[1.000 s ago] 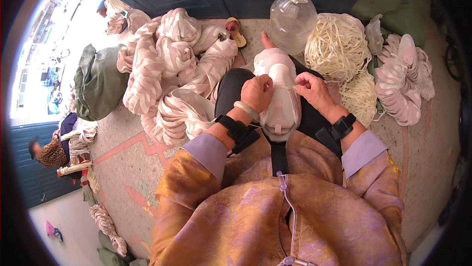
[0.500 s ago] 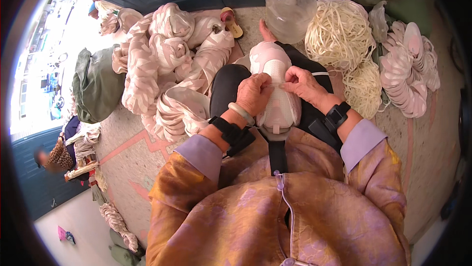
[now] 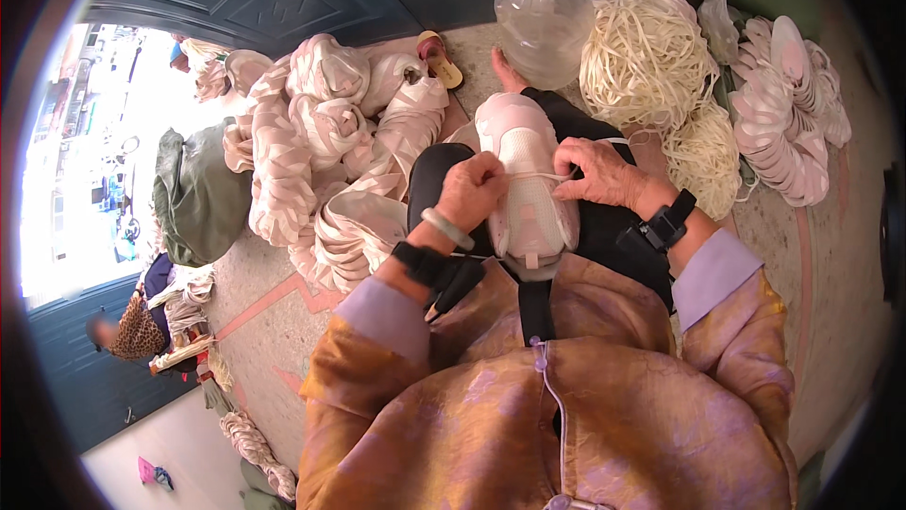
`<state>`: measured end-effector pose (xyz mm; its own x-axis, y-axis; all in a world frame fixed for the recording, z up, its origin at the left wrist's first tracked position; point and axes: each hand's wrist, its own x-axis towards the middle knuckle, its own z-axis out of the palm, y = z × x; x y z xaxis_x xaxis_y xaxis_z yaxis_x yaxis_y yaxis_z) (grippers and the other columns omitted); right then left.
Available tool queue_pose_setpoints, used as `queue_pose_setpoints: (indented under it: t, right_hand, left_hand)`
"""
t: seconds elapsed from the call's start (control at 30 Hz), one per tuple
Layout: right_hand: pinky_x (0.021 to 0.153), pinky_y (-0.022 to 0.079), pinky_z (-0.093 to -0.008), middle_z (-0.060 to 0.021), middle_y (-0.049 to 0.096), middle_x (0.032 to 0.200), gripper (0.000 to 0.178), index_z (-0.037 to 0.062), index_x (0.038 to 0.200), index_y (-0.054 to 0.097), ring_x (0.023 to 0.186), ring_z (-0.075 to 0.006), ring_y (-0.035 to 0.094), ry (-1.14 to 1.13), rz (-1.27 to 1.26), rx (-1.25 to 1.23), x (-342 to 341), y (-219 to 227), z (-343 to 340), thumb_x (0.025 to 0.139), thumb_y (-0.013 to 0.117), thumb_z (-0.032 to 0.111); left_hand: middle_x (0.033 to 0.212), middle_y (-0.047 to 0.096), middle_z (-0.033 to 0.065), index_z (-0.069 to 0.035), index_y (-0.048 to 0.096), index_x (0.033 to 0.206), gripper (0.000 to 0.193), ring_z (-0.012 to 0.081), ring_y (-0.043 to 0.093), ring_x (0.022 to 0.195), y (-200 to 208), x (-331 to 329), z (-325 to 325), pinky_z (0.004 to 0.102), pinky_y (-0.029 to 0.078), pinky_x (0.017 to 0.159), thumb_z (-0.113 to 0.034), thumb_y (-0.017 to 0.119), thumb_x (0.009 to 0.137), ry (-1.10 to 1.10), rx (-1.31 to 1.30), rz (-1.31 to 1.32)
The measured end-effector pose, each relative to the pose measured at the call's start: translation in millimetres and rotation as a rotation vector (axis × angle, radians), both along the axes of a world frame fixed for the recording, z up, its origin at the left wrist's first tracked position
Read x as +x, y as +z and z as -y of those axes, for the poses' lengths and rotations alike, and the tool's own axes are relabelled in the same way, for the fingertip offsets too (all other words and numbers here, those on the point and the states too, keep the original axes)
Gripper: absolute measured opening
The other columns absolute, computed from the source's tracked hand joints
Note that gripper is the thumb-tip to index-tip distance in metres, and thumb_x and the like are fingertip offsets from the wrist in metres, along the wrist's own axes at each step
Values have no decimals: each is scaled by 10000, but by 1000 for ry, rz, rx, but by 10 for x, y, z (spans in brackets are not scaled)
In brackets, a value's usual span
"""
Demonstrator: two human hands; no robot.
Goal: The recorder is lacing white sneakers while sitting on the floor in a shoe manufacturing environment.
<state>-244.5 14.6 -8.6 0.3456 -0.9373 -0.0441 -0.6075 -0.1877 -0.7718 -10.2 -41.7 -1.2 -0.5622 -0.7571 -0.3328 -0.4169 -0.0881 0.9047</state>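
A pale pink and white shoe upper [image 3: 530, 217] with a mesh middle lies lengthwise between my thighs. Across it runs a thin white shoelace [image 3: 536, 175], stretched level from one hand to the other. My left hand [image 3: 475, 191] pinches the lace at the upper's left edge, its fingers curled in. On the opposite edge, my right hand [image 3: 604, 173] has the other end between thumb and forefinger. Both hands sit just above the upper. Fingertips partly hide the lace ends.
A big heap of strung shoe pieces [image 3: 330, 123] lies at left, beside a green sack [image 3: 193, 194]. Ahead stand a clear jug [image 3: 543, 24] with a red cap and a slipper [image 3: 440, 62]. Cream laces [image 3: 646, 57] are piled at right, near more pieces [image 3: 783, 123]. Another person [image 3: 137, 326] sits far left.
My hands have moved apart from the middle of the upper, and the lace is now drawn out straight between them. The whole view has turned slightly.
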Motion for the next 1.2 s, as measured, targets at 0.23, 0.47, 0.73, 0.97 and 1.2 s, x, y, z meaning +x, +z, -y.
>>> queue_pose_setpoints:
  t: [0.23,0.47,0.73,0.97,1.2]
  right_hand:
    - [710,386,-376,-39,587,617,103,99,772,532,628,-269,591,-119,-137,-190,-18,70,-128,740,593,176]
    - [614,420,-384,-86,573,626,145,90,714,515,620,-305,564,-145,-201,-305,-117,37,-183,799,583,185]
    - [596,417,-376,-79,558,617,165,92,707,493,603,-297,556,-127,-273,-329,-257,73,-325,819,580,177]
    - [584,417,-368,-76,560,626,129,91,745,536,603,-280,564,-220,-247,-394,-387,126,-385,799,609,184]
    - [570,437,-378,-132,579,682,97,57,785,576,632,-319,569,-223,-295,-268,-957,262,-679,816,576,148]
  left_hand:
    - [580,484,-11,-79,517,720,93,84,460,494,602,1353,285,207,372,446,-96,531,810,399,3,29]
    - [600,523,-11,-52,567,743,125,62,480,479,560,1965,234,199,365,427,-124,653,796,367,-43,366]
    - [1044,590,197,-20,559,1075,411,335,574,976,382,149,27,372,473,813,-63,618,671,-335,-623,281]
    - [764,615,133,-56,582,862,145,319,612,721,211,163,50,405,485,593,-87,506,742,-548,-785,510]
    - [604,582,71,-151,610,860,153,276,586,570,515,1458,715,405,450,512,-87,548,736,-152,-1109,793]
